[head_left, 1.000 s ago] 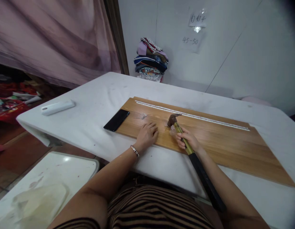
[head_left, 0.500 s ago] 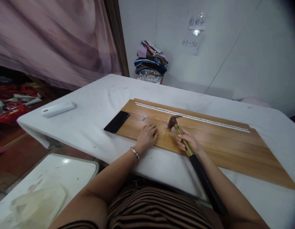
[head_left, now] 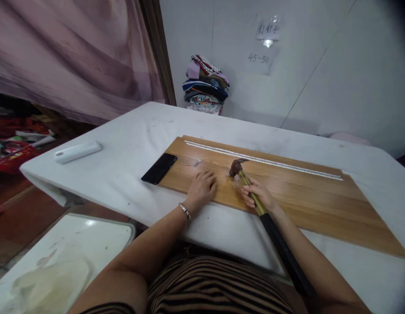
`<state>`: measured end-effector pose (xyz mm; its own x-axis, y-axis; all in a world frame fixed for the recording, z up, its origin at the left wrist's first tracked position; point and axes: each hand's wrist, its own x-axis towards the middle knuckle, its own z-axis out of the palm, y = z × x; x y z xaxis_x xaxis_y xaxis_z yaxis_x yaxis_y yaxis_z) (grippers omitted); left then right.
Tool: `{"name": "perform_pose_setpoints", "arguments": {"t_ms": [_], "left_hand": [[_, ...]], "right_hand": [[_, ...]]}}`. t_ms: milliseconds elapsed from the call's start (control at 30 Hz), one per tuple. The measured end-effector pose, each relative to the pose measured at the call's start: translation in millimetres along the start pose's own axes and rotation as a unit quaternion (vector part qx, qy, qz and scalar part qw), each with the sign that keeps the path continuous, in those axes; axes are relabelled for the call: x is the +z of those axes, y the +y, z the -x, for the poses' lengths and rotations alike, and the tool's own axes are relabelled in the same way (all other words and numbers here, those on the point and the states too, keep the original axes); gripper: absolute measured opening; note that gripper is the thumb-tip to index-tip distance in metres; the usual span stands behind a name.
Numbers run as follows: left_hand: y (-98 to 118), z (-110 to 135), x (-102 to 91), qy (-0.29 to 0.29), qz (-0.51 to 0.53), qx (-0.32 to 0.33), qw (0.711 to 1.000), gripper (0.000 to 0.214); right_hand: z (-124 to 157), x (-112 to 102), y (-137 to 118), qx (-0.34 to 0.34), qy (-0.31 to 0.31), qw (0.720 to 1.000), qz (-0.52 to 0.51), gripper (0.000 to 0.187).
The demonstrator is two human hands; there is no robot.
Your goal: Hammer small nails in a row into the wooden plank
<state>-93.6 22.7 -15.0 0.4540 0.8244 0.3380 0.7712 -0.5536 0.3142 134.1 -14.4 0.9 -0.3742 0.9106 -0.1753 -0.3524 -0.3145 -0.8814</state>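
A claw hammer [head_left: 277,237] with a dark head and a yellow and black handle is in my right hand [head_left: 258,194], which is wrapped round the yellow part of the handle. The hammer's head is at the surface of a brown wooden board [head_left: 320,200], with small marks or bits beside it that I cannot make out. Flat on the board, left of the hammer, rests my left hand [head_left: 201,188], its fingers stretched out and holding nothing. Several small nails [head_left: 196,162] lie just beyond its fingertips.
A black phone [head_left: 159,168] overlaps the board's left end. Two white measuring strips [head_left: 264,159] run along the far side. The board lies on a white-covered table [head_left: 124,174], with a white handle-like object [head_left: 78,151] at left. A white stool [head_left: 100,233] stands below left.
The view has shifted very slightly. Both hands, the hammer and the nails keep nearly the same places on the board.
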Motion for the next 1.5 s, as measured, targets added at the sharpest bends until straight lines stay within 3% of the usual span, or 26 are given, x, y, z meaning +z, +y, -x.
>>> {"name": "perform_pose_setpoints", "arguments": {"t_ms": [200, 500, 733, 833, 1000, 1067, 1267, 1333, 1400, 1500], "left_hand": [[1, 0, -1.3, 0.004, 0.006, 0.002, 1.000, 0.016], [0, 1, -2.8, 0.001, 0.026, -0.007, 1.000, 0.016], [-7, 5, 6.3, 0.029, 0.106, 0.028, 0.994, 0.021], [-6, 5, 4.8, 0.033, 0.166, 0.009, 0.986, 0.021], [1, -2, -3.5, 0.004, 0.250, -0.082, 0.965, 0.025], [7, -8, -5.0, -0.010, 0.282, -0.085, 0.956, 0.027], [45, -19, 0.4, -0.089, 0.390, -0.075, 0.913, 0.039], [57, -21, 5.6, -0.133, 0.475, -0.085, 0.866, 0.044], [65, -23, 12.5, -0.141, 0.547, -0.111, 0.818, 0.048], [69, -25, 24.8, -0.148, 0.593, -0.141, 0.779, 0.054]], "right_hand": [[-1, 0, 2, 0.011, -0.002, 1.000, -0.006, 0.051], [2, 4, 1, 0.002, 0.012, 1.000, -0.011, 0.042], [3, 5, 5, 0.004, 0.018, 1.000, -0.011, 0.039], [2, 4, 6, 0.005, 0.017, 1.000, -0.018, 0.042], [5, 4, 5, 0.012, 0.015, 0.999, -0.037, 0.050], [5, 5, 4, 0.009, 0.016, 0.999, -0.040, 0.048], [7, 11, -4, 0.006, 0.029, 0.999, -0.028, 0.043], [9, 16, -7, 0.002, 0.029, 0.999, -0.023, 0.040], [11, 21, -9, -0.005, 0.019, 1.000, -0.022, 0.041], [14, 27, -6, -0.020, 0.024, 0.999, -0.012, 0.043]]}}
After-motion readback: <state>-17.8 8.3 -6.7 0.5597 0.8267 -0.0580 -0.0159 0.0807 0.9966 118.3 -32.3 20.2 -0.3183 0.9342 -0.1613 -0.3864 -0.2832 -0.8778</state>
